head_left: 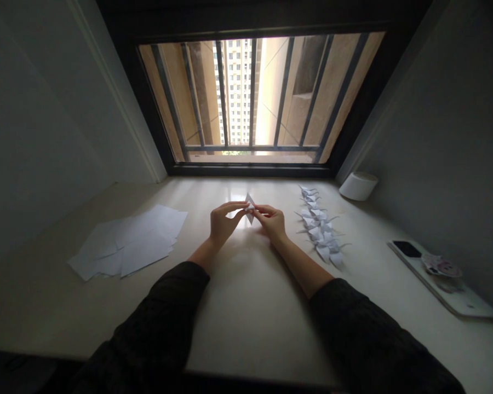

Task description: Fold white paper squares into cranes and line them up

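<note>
A small piece of folded white paper (250, 200) is held up between my two hands, a little above the white surface, with pointed ends showing above and below my fingers. My left hand (225, 221) pinches it from the left with thumb and fingertips. From the right, my right hand (273, 221) grips it the same way. Fingers cover the middle of the paper, so its exact folds are hidden. To the right of my right hand lie several folded paper cranes (318, 227) in a close row.
Loose white paper sheets (135, 238) lie overlapping on the left of the white surface (234, 317). At far right is a phone (443, 284) with a cartoon grip. A white rounded object (358, 186) stands by the right wall. A barred window (250, 169) closes off the back.
</note>
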`<state>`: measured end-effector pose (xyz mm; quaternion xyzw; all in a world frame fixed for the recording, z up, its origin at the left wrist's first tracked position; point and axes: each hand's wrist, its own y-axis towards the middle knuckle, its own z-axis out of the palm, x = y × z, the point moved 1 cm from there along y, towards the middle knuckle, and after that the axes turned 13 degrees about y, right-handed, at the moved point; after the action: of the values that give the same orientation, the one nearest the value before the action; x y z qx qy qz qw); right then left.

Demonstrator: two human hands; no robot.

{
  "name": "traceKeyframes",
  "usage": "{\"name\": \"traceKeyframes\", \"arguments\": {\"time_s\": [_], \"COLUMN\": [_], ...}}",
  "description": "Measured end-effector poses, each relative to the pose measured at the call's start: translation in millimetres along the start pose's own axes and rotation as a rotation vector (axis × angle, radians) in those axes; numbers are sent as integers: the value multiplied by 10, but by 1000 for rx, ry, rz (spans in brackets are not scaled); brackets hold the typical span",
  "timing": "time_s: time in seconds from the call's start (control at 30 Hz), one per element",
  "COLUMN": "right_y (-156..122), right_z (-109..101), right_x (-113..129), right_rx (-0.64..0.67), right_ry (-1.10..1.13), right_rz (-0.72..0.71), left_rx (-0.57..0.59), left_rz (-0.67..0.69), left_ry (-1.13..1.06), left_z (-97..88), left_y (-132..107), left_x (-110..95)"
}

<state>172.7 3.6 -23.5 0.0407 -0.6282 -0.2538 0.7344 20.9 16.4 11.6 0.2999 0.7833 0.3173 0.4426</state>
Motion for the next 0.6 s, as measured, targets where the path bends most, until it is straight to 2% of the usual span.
{"name": "traceKeyframes", "arguments": {"time_s": [0.6], "right_y": [-9], "right_z": [28], "right_x": [36], "right_rx": [-5], "right_ry": [89], "right_rz": [104], "left_rx": [-33], "left_rz": [-137], "left_ry": [-95], "left_z": [9], "left_y": [-15], "left_x": [-109]}}
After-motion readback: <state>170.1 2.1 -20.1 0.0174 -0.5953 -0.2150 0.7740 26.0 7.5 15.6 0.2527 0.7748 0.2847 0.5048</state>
